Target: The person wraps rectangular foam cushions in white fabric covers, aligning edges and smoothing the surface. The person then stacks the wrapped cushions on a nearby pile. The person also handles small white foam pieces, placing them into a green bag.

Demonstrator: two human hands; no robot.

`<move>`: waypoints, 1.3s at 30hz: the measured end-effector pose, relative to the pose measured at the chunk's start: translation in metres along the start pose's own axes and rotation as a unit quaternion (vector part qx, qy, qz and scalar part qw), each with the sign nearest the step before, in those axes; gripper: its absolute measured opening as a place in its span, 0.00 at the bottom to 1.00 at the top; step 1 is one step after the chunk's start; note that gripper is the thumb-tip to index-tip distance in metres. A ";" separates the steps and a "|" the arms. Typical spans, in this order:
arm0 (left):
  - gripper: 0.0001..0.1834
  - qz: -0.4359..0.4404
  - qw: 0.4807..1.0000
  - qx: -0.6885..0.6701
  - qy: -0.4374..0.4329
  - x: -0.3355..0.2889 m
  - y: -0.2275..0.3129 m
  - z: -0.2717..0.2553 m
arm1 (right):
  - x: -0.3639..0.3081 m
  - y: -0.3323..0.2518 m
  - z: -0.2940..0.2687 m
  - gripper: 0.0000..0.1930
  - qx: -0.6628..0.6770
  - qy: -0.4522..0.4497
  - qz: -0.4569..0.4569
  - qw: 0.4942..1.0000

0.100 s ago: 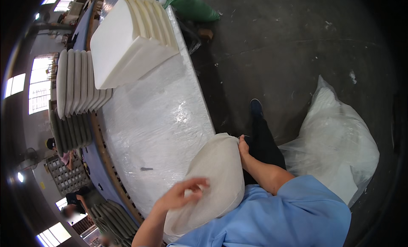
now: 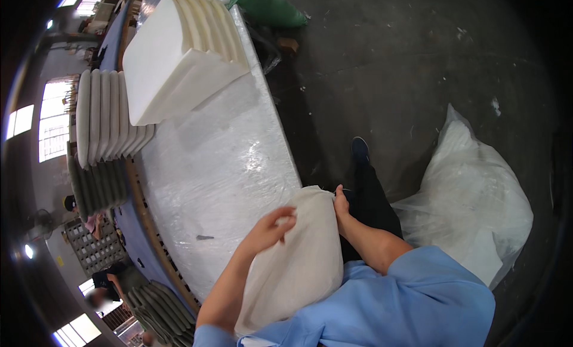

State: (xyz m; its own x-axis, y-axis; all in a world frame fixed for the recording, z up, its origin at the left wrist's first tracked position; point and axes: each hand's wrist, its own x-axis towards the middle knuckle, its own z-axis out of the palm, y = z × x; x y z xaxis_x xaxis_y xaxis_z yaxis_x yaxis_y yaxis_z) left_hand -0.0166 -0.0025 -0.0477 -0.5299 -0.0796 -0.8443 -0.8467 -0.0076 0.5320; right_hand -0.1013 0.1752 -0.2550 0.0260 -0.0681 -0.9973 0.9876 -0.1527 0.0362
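Observation:
A beige fabric-covered cushion (image 2: 304, 269) with rounded corners leans between the near edge of the table and my blue shirt. At its far right corner my right hand (image 2: 341, 205) is closed on the edge, thumb up, with part of its fingers hidden. A thin bit of thread or fabric shows beside that thumb. Over the cushion's upper left side hovers my left hand (image 2: 271, 229), its fingers bent and apart, holding nothing. Whether its fingertips brush the cloth I cannot tell.
Clear plastic film covers the table (image 2: 203, 168). White foam pads (image 2: 161, 60) are stacked at its far end, and a small dark tool (image 2: 205, 237) lies on it. Finished cushions (image 2: 107, 114) stand in rows at left. A plastic bag of white filling (image 2: 471, 198) sits on the floor at right.
My left hand has moved up and slightly right along the cushion, toward its far corner. My right hand has stayed at the corner.

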 end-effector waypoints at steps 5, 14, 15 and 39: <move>0.32 -0.048 0.995 0.067 0.056 0.147 -0.005 0.026 | 0.018 0.000 0.007 0.43 -0.078 0.074 -0.036 0.994; 0.19 -0.116 0.889 0.440 -0.050 0.203 0.017 0.016 | 0.034 0.000 0.006 0.50 -0.141 0.149 -0.054 0.977; 0.19 -0.078 0.888 0.451 -0.036 0.204 0.008 0.015 | 0.037 0.001 0.006 0.50 -0.141 0.139 -0.058 0.978; 0.21 0.003 0.936 0.337 0.097 0.230 -0.070 0.064 | 0.124 0.015 -0.011 0.40 -0.295 0.225 -0.081 0.925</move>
State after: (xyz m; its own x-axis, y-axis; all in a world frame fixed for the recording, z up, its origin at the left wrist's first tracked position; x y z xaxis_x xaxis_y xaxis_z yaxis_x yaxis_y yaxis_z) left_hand -0.0829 0.0437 -0.2832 -0.5707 -0.2575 -0.7797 -0.7167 0.6196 0.3200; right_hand -0.0816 0.1755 -0.3790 -0.1991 0.3468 -0.9166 0.8933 0.4488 -0.0242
